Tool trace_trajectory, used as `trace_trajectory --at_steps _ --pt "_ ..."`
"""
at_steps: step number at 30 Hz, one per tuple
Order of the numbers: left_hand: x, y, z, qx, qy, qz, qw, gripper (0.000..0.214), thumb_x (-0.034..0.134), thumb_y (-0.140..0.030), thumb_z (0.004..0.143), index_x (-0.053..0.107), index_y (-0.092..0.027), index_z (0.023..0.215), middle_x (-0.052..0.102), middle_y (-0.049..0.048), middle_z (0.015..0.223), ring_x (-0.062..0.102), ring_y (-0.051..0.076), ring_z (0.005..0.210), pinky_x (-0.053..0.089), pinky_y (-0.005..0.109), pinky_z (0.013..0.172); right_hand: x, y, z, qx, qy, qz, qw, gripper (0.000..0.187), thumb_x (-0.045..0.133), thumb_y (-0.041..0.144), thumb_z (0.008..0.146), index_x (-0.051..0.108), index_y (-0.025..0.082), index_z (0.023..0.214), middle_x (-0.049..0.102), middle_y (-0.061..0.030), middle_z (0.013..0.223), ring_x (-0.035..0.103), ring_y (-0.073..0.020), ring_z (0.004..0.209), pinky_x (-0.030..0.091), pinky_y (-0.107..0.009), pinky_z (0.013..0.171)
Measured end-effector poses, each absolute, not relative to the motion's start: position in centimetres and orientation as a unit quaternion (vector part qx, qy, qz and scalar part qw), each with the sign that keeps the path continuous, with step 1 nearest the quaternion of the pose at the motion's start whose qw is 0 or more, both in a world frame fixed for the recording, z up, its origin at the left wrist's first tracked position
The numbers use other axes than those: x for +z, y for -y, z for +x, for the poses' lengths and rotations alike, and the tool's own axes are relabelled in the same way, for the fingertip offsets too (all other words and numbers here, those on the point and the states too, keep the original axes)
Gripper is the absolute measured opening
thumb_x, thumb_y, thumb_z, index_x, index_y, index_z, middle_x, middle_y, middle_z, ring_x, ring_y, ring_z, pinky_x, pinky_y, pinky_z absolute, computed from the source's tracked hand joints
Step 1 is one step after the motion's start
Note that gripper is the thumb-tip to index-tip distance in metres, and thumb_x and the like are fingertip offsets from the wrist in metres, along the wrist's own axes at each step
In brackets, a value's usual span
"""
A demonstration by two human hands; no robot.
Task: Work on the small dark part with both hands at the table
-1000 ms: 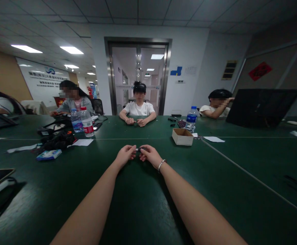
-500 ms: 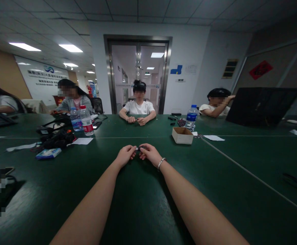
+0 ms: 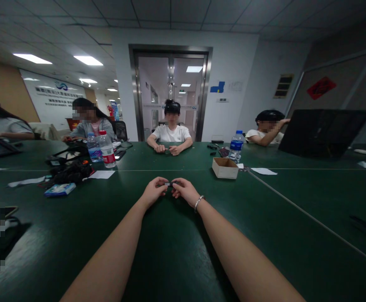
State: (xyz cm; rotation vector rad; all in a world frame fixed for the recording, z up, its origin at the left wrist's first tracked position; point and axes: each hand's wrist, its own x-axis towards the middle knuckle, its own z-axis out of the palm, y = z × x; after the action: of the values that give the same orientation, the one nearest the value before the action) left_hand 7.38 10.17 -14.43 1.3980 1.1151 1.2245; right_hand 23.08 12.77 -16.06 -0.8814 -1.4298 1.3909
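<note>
My left hand (image 3: 154, 191) and my right hand (image 3: 185, 191) rest side by side on the dark green table (image 3: 176, 247), arms stretched forward. Between their fingertips they pinch a small dark object with a silvery end (image 3: 170, 184); it is too small to name. The fingers of both hands are curled closed around it. A thin bracelet (image 3: 198, 203) circles my right wrist.
An open cardboard box (image 3: 224, 168) stands ahead right, with a water bottle (image 3: 235, 147) behind it. Two bottles (image 3: 102, 149), black gear (image 3: 71, 172) and papers lie left. A black laptop (image 3: 323, 132) is far right. A person (image 3: 171, 133) sits opposite; others sit at the sides.
My hands stay in place on the table, with only slight finger shifts on the small object. The view wobbles a little.
</note>
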Motion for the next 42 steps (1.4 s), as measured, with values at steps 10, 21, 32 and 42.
trace_trajectory --at_steps 10,21,32,42 --pt "-15.0 -10.8 7.2 0.496 -0.454 0.572 0.47 0.036 0.069 -0.041 0.062 0.059 -0.012 0.082 0.057 0.0048 0.076 0.054 0.012 0.066 0.045 0.021 0.055 -16.0 -12.8 23.1 0.566 0.579 -0.363 0.46 0.012 0.056 0.014 0.082 0.052 0.012 0.094 0.059 -0.0006 0.055 0.058 -0.0114 0.045 0.046 -0.017 0.041" --pt "-16.0 -11.5 7.5 0.435 -0.515 0.622 0.399 0.047 0.044 -0.058 0.076 0.056 -0.013 0.068 0.055 0.0034 0.062 0.051 0.012 0.052 0.043 0.022 0.048 -16.0 -12.7 23.1 0.569 0.589 -0.35 0.454 0.013 0.054 0.012 0.081 0.052 0.012 0.094 0.059 -0.0001 0.056 0.057 -0.0102 0.046 0.046 -0.016 0.042" --pt "-15.7 -11.2 7.5 0.482 -0.469 0.614 0.414 0.035 0.047 -0.046 0.079 0.053 -0.016 0.097 0.047 -0.002 0.058 0.045 0.009 0.046 0.038 0.017 0.04 -15.9 -12.7 23.1 0.568 0.593 -0.35 0.45 0.011 0.057 0.014 0.081 0.054 0.013 0.092 0.058 0.0004 0.055 0.057 -0.0106 0.045 0.046 -0.017 0.041" --pt "-15.7 -11.2 7.4 0.482 -0.459 0.616 0.422 0.034 0.049 -0.042 0.077 0.054 -0.016 0.099 0.05 -0.0011 0.061 0.046 0.008 0.047 0.035 0.015 0.04 -16.0 -12.7 23.1 0.576 0.59 -0.345 0.449 0.014 0.059 0.017 0.08 0.054 0.013 0.092 0.059 0.0003 0.056 0.058 -0.0109 0.046 0.046 -0.017 0.042"
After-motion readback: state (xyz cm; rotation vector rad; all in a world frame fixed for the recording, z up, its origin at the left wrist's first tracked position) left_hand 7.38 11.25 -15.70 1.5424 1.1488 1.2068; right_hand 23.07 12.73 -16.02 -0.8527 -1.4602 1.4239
